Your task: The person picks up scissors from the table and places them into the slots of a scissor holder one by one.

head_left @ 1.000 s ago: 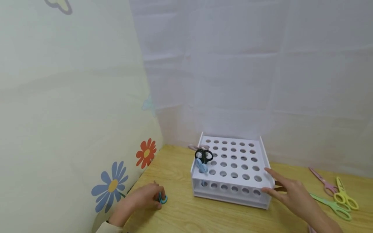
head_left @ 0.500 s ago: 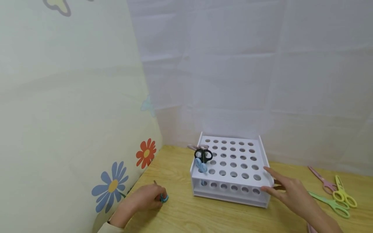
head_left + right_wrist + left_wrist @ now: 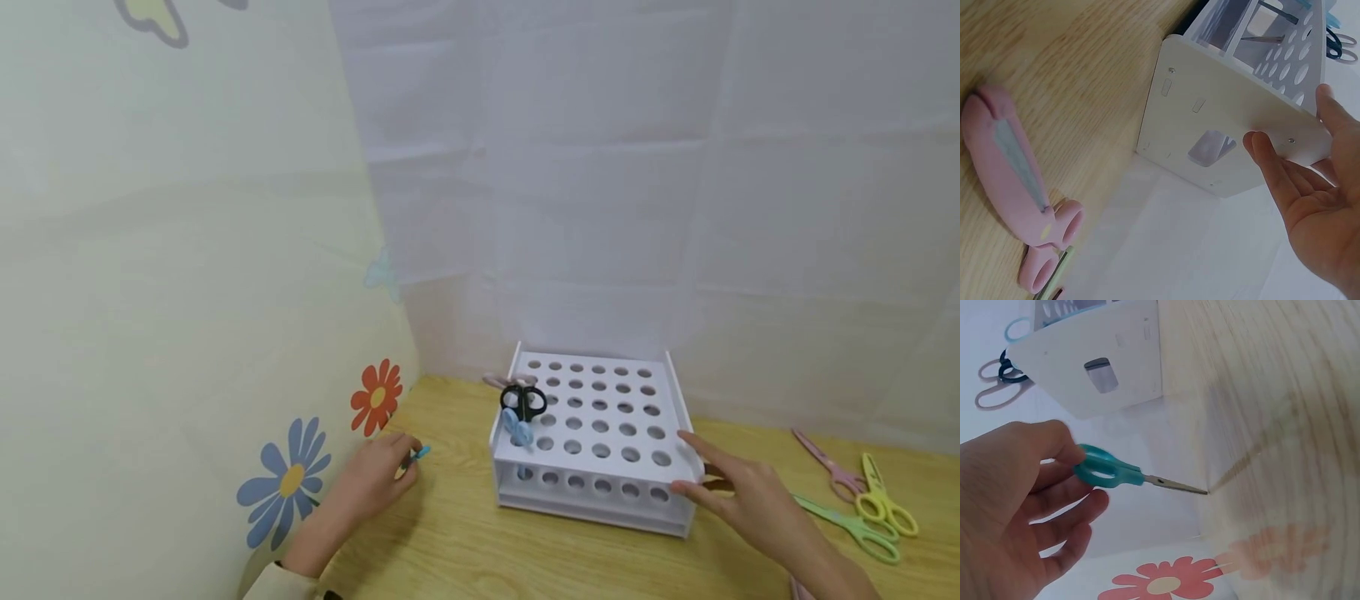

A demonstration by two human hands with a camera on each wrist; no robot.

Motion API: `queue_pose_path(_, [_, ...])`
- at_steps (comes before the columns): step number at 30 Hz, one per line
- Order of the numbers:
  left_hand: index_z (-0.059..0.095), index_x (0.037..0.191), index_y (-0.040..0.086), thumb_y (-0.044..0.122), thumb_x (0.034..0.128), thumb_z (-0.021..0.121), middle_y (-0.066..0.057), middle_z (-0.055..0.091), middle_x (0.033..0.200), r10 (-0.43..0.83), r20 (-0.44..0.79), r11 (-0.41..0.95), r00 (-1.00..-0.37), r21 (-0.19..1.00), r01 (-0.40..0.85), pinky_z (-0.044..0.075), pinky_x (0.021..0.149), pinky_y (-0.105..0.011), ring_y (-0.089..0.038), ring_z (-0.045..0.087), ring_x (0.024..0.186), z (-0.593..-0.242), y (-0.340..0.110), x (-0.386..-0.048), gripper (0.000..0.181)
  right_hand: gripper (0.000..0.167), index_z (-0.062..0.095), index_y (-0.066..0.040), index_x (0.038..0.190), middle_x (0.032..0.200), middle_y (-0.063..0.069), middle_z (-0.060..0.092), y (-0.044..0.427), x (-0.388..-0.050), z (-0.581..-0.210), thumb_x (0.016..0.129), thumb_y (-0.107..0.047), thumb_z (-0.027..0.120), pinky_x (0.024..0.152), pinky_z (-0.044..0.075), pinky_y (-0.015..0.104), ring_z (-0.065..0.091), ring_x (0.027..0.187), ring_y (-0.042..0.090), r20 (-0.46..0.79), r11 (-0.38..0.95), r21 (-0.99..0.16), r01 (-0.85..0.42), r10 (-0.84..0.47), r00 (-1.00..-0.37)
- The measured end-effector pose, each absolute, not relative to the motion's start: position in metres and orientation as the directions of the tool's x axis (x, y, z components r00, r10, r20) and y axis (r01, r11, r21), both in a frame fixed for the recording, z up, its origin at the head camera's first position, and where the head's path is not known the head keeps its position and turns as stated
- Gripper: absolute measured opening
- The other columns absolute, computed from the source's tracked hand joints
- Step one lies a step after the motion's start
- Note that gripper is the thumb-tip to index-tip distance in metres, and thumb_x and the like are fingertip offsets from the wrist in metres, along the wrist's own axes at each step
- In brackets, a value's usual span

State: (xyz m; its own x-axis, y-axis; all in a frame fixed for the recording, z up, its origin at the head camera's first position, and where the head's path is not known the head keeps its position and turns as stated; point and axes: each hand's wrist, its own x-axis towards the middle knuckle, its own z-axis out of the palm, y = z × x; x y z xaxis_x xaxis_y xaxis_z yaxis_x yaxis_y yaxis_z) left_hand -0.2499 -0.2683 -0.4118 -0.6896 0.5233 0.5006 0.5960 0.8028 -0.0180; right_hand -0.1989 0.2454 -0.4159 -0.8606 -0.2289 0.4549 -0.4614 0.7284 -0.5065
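My left hand (image 3: 378,477) pinches a pair of teal scissors (image 3: 1110,470) by the handle loops, left of the rack. In the left wrist view its closed blades point away from the hand, with the tip at the tabletop. The white rack (image 3: 615,433) has rows of round holes in its top. My right hand (image 3: 753,500) holds the rack's right side, one digit over the panel's upper edge and others against its outer face (image 3: 1210,112). Black-handled scissors (image 3: 523,402), light blue scissors (image 3: 517,427) and pinkish-grey scissors (image 3: 501,380) stand in the rack's left column.
Right of the rack, pink scissors (image 3: 832,467), yellow scissors (image 3: 883,498) and green scissors (image 3: 858,525) lie on the wooden table (image 3: 465,558). Thick pink scissors (image 3: 1007,162) with a covered blade lie nearer. A flowered sheet (image 3: 187,333) hangs at left, a pale cloth behind.
The left hand has moved away from me with the teal scissors and turned, so less of the handle shows. The right hand stays on the rack.
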Motion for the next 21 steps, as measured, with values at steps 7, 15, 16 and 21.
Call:
queue_pose_path(7, [0.07, 0.101, 0.008, 0.007, 0.0862, 0.078, 0.006, 0.057, 0.087, 0.391, 0.563, 0.844, -0.728, 0.097, 0.528, 0.049, 0.057, -0.022, -0.007, 0.061, 0.071, -0.408, -0.269, -0.254, 0.017, 0.07, 0.056, -0.004, 0.146, 0.118, 0.029, 0.067, 0.244, -0.199, -0.415, 0.088, -0.037, 0.08, 0.068, 0.06, 0.039, 0.074, 0.083, 0.024, 0.439, 0.729, -0.514, -0.452, -0.229, -0.869])
queue_pose_path(15, [0.071, 0.107, 0.011, 0.008, 0.0929, 0.071, 0.012, 0.052, 0.093, 0.391, 0.555, 0.773, -0.734, 0.234, 0.589, 0.05, 0.061, -0.021, 0.0, 0.057, 0.076, -0.393, -0.258, -0.251, 0.015, 0.07, 0.056, -0.003, 0.145, 0.116, 0.027, 0.069, 0.245, -0.199, -0.415, 0.087, -0.034, 0.081, 0.066, 0.06, 0.032, 0.074, 0.081, 0.021, 0.46, 0.724, -0.506, -0.47, -0.234, -0.856])
queue_pose_path(16, [0.071, 0.108, 0.012, 0.009, 0.0938, 0.07, 0.013, 0.052, 0.093, 0.39, 0.553, 0.765, -0.736, 0.251, 0.593, 0.05, 0.062, -0.021, 0.0, 0.056, 0.076, -0.391, -0.256, -0.25, 0.014, 0.069, 0.056, -0.004, 0.145, 0.116, 0.027, 0.069, 0.245, -0.199, -0.415, 0.087, -0.034, 0.081, 0.066, 0.06, 0.032, 0.074, 0.081, 0.021, 0.46, 0.723, -0.506, -0.47, -0.234, -0.856])
queue_pose_path(21, [0.07, 0.107, 0.015, 0.009, 0.0954, 0.066, 0.014, 0.05, 0.091, 0.394, 0.577, 0.702, -0.715, 0.313, 0.639, 0.053, 0.066, -0.027, -0.003, 0.052, 0.077, -0.376, -0.239, -0.246, 0.014, 0.069, 0.056, -0.004, 0.145, 0.116, 0.028, 0.069, 0.245, -0.199, -0.415, 0.087, -0.035, 0.081, 0.068, 0.06, 0.038, 0.074, 0.082, 0.023, 0.457, 0.724, -0.509, -0.466, -0.231, -0.859])
